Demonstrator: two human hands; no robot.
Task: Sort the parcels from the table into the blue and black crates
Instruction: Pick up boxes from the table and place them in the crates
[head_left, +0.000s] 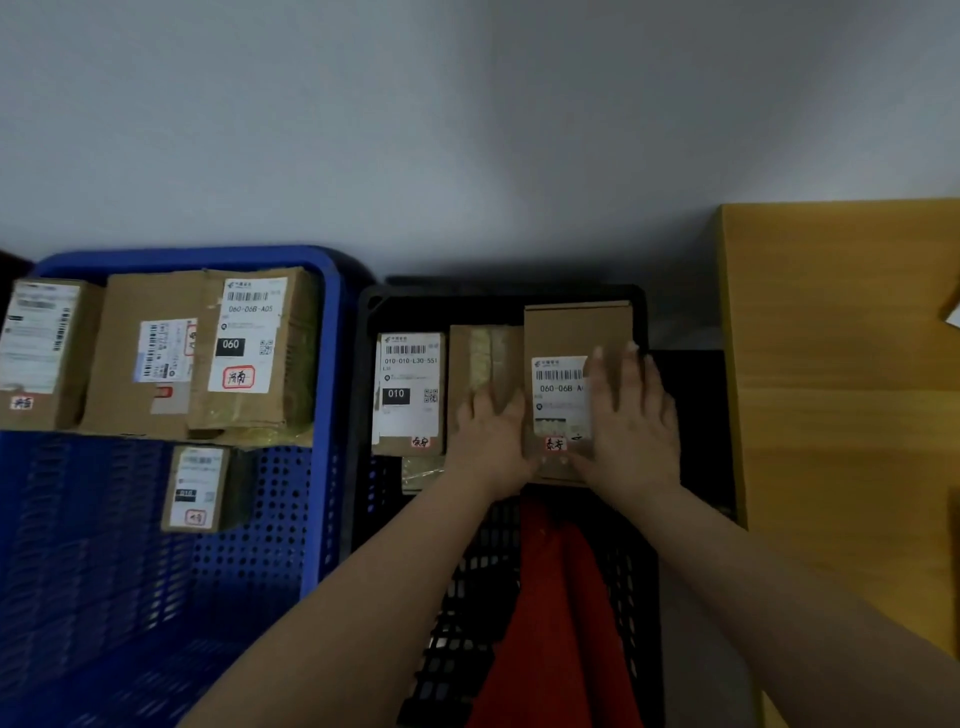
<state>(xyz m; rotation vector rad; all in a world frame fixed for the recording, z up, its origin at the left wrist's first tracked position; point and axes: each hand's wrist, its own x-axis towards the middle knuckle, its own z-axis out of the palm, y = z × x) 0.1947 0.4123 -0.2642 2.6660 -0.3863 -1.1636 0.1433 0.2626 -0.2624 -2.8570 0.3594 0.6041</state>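
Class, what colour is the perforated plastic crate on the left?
Blue; the perforated plastic crate shows best in the head view.

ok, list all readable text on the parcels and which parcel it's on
"060-06B-A05" and "060": label of the rear right parcel in the blue crate.
"010-010-L30-551" and "010": left parcel in the black crate.
"060-06B-A", rest hidden by the right hand: parcel under both hands; left hand.
"010", faint: small front parcel in the blue crate.
Red handwritten stamps, fine print and other labels: too blurred to read.

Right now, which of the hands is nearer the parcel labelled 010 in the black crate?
Left. The left hand lies just right of the 010 parcel; the right hand is farther right, on another parcel.
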